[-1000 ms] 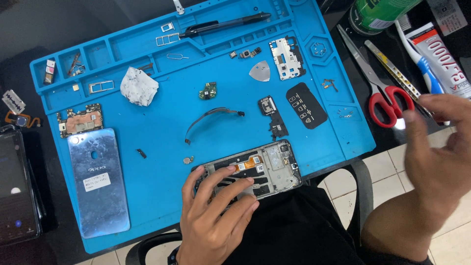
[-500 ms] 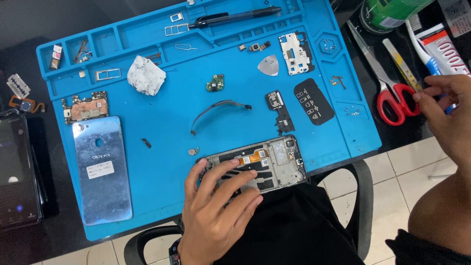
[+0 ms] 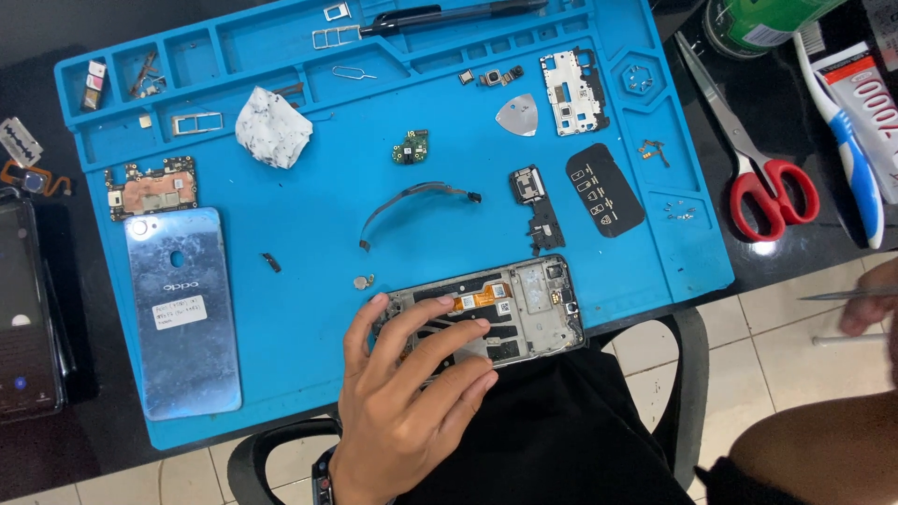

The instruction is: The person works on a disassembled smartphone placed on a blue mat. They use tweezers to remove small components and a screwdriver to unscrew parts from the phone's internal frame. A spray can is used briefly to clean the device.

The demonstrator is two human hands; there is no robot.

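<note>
**Blue mat, opened phone, one hand pressing down**

Blue silicone work mat [image 3: 309, 309] covers the dark desk. On its left lies a pale blue phone back cover [image 3: 182, 313]. At the mat's near edge sits the stripped phone frame [image 3: 510, 309], and the left hand [image 3: 407, 402] rests on it with fingers spread flat, gripping nothing. At the far right edge the right hand [image 3: 870, 309] pinches thin metal tweezers [image 3: 842, 295] off the mat. Red-handled scissors [image 3: 762, 168] lie beyond. A crumpled white tissue [image 3: 271, 126] and a curved flex cable [image 3: 412, 206] lie mid-mat.

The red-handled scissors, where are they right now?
In the head view, the scissors lie on the dark table right of the blue mat, beside a toothbrush.
</note>
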